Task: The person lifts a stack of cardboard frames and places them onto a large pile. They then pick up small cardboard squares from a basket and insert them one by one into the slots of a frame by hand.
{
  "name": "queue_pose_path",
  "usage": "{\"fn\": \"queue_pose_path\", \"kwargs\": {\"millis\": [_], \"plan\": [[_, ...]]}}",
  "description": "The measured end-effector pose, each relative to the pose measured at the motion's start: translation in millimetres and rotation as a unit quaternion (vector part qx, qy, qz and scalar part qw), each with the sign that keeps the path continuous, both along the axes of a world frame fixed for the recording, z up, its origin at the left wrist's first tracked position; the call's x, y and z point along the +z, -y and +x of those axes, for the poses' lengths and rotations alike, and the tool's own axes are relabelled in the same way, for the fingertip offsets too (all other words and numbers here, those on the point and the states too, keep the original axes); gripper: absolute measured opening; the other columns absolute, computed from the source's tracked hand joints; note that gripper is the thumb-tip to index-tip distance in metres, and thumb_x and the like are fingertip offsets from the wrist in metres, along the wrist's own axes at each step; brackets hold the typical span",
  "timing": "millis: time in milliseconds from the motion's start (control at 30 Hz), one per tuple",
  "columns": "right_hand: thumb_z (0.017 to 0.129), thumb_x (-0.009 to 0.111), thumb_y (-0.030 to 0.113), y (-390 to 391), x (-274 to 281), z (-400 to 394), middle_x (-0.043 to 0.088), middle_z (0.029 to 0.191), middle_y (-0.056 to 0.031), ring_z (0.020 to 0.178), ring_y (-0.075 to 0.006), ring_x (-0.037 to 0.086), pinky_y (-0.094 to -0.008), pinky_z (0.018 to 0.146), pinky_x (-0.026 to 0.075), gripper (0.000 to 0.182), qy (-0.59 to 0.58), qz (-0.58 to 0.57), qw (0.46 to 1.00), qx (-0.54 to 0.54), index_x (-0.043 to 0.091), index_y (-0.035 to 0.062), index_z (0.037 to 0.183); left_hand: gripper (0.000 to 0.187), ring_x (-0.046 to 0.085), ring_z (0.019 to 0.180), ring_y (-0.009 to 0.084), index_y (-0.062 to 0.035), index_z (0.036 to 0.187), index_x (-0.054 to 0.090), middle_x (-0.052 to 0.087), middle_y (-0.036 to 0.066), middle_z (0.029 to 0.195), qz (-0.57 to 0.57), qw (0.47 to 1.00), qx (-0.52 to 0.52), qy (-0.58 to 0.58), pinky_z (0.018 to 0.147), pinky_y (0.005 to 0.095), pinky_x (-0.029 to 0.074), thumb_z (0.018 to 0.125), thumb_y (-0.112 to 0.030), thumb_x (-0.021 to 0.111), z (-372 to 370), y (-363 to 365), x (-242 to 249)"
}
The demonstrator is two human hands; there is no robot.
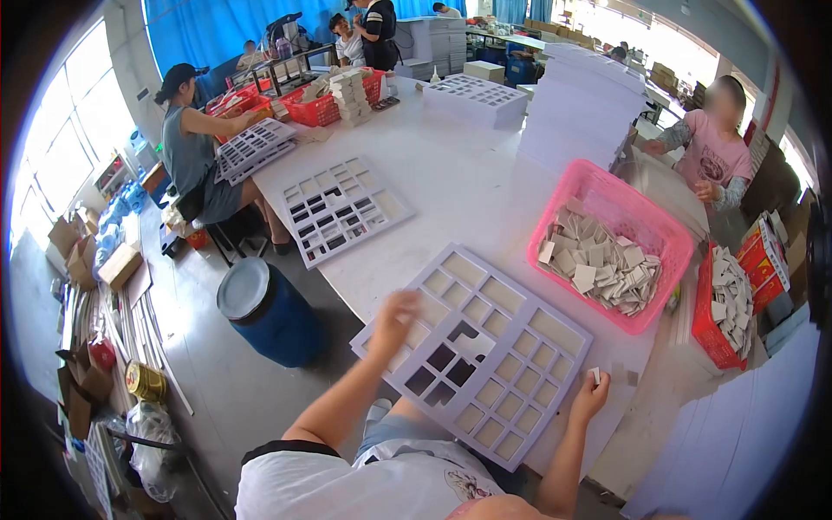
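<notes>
A white compartment frame [525, 301] lies at the table's near edge in front of me. Grey-beige card pieces sit in most of its openings; a few openings at its lower left show dark floor through them. My left hand [395, 326] hovers over the frame's left side, its fingers smeared by motion, so I cannot see whether it holds anything. Beyond the frame's right edge, my right hand [591, 397] is closed on a small card piece [595, 375]. A blurred greyish piece [626, 376] shows just right of that hand.
A pink basket [579, 178] of loose card pieces stands right of the frame, with a red basket [706, 334] beyond. Another frame [394, 205] lies farther off. White sheets [576, 108] are stacked high. A blue barrel [276, 316] stands left. Co-workers sit at left and right.
</notes>
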State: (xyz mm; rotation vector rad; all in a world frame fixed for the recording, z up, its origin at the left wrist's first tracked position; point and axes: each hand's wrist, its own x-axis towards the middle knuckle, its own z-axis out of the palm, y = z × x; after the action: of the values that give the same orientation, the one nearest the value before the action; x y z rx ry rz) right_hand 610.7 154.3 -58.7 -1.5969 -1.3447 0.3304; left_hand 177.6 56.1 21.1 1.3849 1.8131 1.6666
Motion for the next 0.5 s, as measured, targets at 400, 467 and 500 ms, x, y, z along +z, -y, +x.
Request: {"fn": "queue_pose_path", "kwargs": {"millis": [400, 467, 500], "plan": [[0.096, 0.059, 0.019, 19.2, 3.2, 27.6, 0.056, 0.077, -0.0021, 0.061, -0.0084, 0.049, -0.0233, 0.053, 0.041, 0.013, -0.356, -0.009, 0.932, 0.067, 0.056, 0.0059, 0.094, 0.072, 0.065, 0.08, 0.0305, 0.0145, 0.126, 0.05, 0.064, 0.024, 0.105, -0.028, 0.846, 0.419, 0.329, 0.073, 0.0372, 0.052, 0.069, -0.021, 0.075, -309.7, -33.9, -96.3], [0.097, 0.059, 0.02, 34.8, 10.4, 37.2, 0.055, 0.074, -0.0009, 0.058, -0.007, 0.049, -0.0214, 0.051, 0.04, 0.014, -0.38, -0.007, 0.923, 0.068, 0.055, 0.0067, 0.092, 0.048, 0.064, 0.072, 0.0278, 0.0116, 0.105, 0.059, 0.065, 0.02, 0.09, -0.081, 0.863, 0.403, 0.292, 0.064, 0.0352, 0.051, 0.071, -0.018, 0.075, -347.9, -41.2, -129.8], [0.097, 0.058, 0.02, 44.2, 12.7, 42.8, 0.055, 0.072, -0.0006, 0.057, -0.0071, 0.049, -0.0214, 0.051, 0.04, 0.014, -0.371, -0.017, 0.927, 0.053, 0.055, 0.0068, 0.092, 0.036, 0.063, 0.068, 0.0264, 0.0102, 0.094, 0.063, 0.065, 0.018, 0.083, -0.108, 0.871, 0.395, 0.271, 0.059, 0.0342, 0.05, 0.072, -0.017, 0.074, -349.4, -43.7, -127.5]]}}
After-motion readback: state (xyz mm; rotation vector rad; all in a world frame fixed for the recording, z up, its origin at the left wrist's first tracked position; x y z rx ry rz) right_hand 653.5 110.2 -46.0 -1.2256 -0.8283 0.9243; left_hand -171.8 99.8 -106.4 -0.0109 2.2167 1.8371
